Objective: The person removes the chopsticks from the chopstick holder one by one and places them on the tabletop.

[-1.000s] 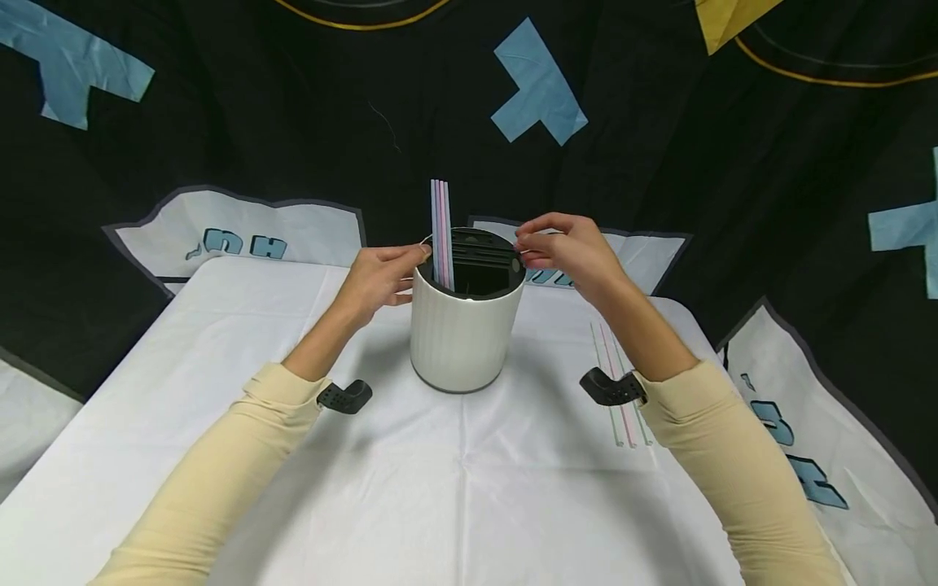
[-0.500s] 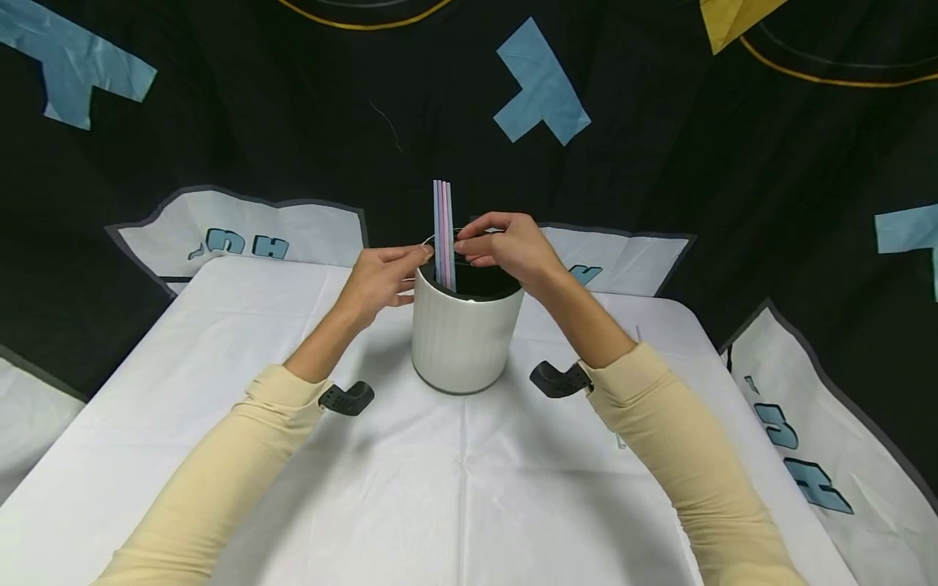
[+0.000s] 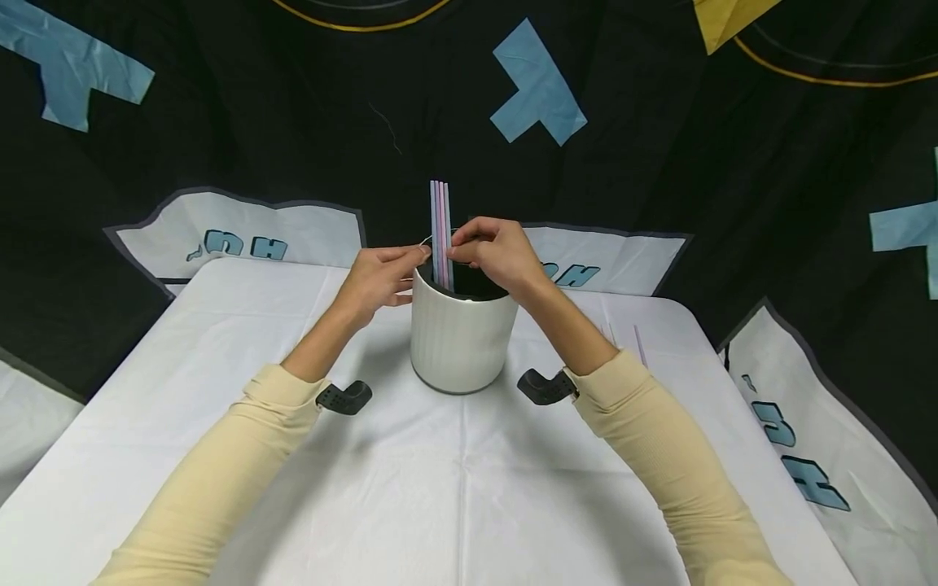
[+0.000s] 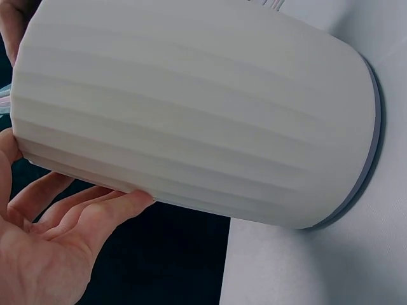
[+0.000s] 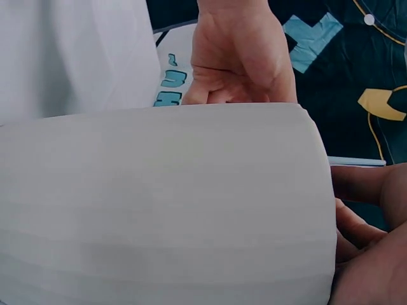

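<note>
A white ribbed container (image 3: 463, 346) with a dark inside stands upright on the table. Several pale blue and pink straws (image 3: 440, 216) rise from its left side, above the rim. My left hand (image 3: 377, 281) holds the container at its left, thumb at the rim; in the left wrist view the fingers of the left hand (image 4: 57, 244) lie along the ribbed wall. Over the opening, my right hand (image 3: 498, 252) pinches at the straws with thumb and forefinger. The right wrist view shows the right hand (image 5: 375, 248) beyond the rim; its fingertips are partly hidden by the container.
A few loose thin straws (image 3: 641, 346) lie on the table to the right, partly hidden by the right forearm. White cloth (image 3: 396, 496) covers the table. Behind it hangs a black backdrop (image 3: 293, 122) with blue patches.
My right hand has moved left from the container's right rim to the straws, and its thumb and forefinger now meet there. The left hand and the container have stayed put.
</note>
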Tool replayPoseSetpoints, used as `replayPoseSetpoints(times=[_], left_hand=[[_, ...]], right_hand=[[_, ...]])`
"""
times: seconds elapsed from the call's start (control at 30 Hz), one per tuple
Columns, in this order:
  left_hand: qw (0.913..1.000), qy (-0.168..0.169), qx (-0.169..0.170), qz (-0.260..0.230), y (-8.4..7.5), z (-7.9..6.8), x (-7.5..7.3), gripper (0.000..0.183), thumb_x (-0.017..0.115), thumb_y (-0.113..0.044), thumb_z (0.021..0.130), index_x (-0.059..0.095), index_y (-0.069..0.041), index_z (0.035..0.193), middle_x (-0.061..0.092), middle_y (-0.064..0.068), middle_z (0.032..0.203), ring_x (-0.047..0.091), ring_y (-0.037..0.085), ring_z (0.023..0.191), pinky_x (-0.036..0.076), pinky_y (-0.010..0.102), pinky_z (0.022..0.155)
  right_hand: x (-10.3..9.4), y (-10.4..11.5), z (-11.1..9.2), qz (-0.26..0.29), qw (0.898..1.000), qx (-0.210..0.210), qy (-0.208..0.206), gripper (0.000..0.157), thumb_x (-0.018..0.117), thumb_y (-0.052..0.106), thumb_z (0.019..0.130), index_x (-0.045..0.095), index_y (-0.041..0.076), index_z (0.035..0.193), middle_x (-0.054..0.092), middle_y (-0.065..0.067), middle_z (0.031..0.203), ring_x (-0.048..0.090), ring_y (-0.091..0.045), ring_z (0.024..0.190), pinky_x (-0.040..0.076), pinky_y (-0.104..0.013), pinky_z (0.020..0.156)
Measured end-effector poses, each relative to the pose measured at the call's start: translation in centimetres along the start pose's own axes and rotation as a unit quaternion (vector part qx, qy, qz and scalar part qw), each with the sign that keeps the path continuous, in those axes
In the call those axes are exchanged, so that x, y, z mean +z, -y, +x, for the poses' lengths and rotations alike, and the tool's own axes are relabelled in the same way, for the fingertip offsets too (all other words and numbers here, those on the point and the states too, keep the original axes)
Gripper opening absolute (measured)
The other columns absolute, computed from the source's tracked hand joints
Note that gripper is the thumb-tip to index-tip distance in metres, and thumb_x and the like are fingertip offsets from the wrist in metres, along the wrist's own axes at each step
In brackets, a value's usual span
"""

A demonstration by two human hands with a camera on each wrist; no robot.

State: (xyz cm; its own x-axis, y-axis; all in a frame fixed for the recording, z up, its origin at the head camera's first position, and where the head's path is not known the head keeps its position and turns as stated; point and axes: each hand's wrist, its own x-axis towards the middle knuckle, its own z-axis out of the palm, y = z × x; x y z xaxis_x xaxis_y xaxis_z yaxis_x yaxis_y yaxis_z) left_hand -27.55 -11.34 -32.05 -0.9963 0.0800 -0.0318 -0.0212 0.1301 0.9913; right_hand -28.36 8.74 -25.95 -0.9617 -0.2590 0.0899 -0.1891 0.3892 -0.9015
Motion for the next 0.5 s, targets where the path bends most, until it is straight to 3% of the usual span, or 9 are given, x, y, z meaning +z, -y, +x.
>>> replayPoseSetpoints(times=[0.2,0.5], left_hand=[[1.0,0.003,-0.002,0.0,-0.3,0.1,0.0,0.05,0.065,-0.038,0.1,0.061,-0.012,0.142,0.06,0.009,0.145,0.064,0.03,0.126,0.057,0.047,0.097],[1.0,-0.004,-0.001,0.004,-0.1,0.0,-0.1,0.051,0.065,-0.04,0.099,0.06,-0.013,0.142,0.059,0.008,0.146,0.064,0.031,0.125,0.057,0.046,0.097]], right_hand=[[-0.6,0.7,-0.2,-0.004,1.0,0.019,-0.001,0.008,0.066,0.009,0.097,0.068,0.005,0.104,0.064,-0.009,0.114,0.065,-0.026,0.102,0.055,-0.041,0.1],[-3.1,2.4,-1.1,0.059,0.998,0.004,-0.037,0.01,0.065,0.007,0.097,0.065,0.005,0.106,0.067,-0.011,0.106,0.073,-0.024,0.095,0.06,-0.036,0.093]])
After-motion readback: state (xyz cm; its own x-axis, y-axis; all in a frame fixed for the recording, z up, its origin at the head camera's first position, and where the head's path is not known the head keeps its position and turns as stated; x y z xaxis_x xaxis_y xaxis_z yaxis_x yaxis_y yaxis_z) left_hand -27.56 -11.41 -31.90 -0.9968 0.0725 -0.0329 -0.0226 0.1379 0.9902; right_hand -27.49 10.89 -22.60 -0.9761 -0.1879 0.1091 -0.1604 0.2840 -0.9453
